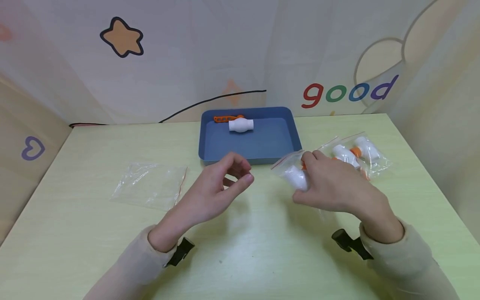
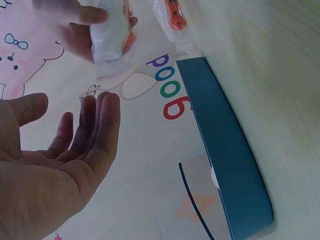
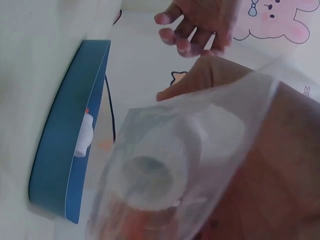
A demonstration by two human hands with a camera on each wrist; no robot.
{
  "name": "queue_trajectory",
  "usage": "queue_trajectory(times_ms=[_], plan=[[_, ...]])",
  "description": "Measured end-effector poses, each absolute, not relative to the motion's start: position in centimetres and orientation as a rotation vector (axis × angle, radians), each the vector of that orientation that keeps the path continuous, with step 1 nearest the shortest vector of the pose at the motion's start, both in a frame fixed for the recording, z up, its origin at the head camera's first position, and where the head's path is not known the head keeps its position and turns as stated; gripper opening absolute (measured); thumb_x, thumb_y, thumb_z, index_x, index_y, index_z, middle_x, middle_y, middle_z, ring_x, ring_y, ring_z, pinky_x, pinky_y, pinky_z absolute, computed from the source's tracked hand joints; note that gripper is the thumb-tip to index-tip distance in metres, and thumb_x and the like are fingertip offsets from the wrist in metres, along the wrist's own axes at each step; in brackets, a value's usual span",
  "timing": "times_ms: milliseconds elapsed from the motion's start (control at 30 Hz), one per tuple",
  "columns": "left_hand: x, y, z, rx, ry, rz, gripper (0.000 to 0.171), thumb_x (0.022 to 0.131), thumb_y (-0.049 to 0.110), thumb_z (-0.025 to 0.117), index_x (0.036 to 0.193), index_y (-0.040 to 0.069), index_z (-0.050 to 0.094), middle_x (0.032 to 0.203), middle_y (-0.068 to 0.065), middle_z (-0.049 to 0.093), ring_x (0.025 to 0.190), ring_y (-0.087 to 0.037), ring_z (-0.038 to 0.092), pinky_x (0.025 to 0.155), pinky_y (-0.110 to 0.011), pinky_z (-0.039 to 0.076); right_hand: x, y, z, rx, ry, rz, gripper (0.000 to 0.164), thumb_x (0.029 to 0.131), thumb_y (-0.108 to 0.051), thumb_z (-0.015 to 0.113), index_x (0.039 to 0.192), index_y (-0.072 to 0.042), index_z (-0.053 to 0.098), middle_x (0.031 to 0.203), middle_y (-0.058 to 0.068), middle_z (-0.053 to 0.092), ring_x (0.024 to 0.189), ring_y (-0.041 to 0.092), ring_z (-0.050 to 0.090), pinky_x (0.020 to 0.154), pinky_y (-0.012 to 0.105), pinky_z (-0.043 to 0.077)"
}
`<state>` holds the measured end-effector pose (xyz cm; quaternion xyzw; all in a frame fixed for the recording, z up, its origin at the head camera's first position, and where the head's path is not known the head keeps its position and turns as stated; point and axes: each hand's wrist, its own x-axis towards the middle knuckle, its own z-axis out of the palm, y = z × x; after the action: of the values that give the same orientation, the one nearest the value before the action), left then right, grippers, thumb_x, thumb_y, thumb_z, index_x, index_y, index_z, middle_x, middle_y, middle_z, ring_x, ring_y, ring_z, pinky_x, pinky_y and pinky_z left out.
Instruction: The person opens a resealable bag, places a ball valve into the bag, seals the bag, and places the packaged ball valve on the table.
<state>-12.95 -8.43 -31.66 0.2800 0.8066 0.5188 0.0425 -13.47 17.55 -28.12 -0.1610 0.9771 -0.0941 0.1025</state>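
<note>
The thumb and fingers of the right hand (image 1: 333,183) curl firmly round one clear bag (image 1: 278,165), holding it above the worktop (image 1: 243,262), just off the near right corner of the tray. Inside that bag show one white bottle-shaped piece (image 1: 296,178) and some orange (image 1: 303,166), mostly covered by the fingers. The left hand (image 1: 213,191) is empty, its thumb well apart from its loosely bent fingers, in front of the tray's near left corner.

Beyond the right hand, two more clear bags (image 1: 383,163) lie overlapping towards the back right corner of the worktop. Each shows one white piece; orange parts lie with them, too overlapped to count.

One blue tray (image 1: 271,143) sits against the worktop's back edge, near its middle. Along the tray's far edge lie two things: one orange handle (image 1: 223,119) and, just in front and touching or nearly so, one white tube (image 1: 241,125) with a bulging middle.

One flat clear bag (image 1: 146,185) with a red strip lies between the worktop's left edge and the left hand. That makes four bags. Two sleeves, each with one black mount (image 1: 182,251), reach in over the front edge.
</note>
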Motion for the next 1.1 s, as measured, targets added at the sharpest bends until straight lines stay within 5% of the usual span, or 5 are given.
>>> queue_trajectory(times_ms=[600,1100], plan=[[-13.0,-8.4,-31.7,0.896,2.451,1.545,0.015,0.098,0.023,0.058,0.108,0.014,0.054,0.097,0.007,0.06,0.09,-0.007,0.06,0.081,-0.029,0.051,-16.5,19.8,-30.8,-0.361,2.667,-0.088,0.076,0.075,-0.041,0.074,0.128,0.006,0.048,0.109,0.018,0.058,0.085,0.028,0.057,0.07,0.047,0.052],[-13.0,-8.5,-31.8,0.938,2.453,1.529,0.015,0.097,0.021,0.058,0.109,0.013,0.053,0.098,0.007,0.06,0.089,-0.007,0.06,0.082,-0.027,0.05,-18.1,20.8,-32.8,-0.282,2.701,-0.06,0.062,0.076,-0.034,0.075,0.118,0.005,0.052,0.101,0.017,0.057,0.09,0.034,0.053,0.072,0.052,0.05]])
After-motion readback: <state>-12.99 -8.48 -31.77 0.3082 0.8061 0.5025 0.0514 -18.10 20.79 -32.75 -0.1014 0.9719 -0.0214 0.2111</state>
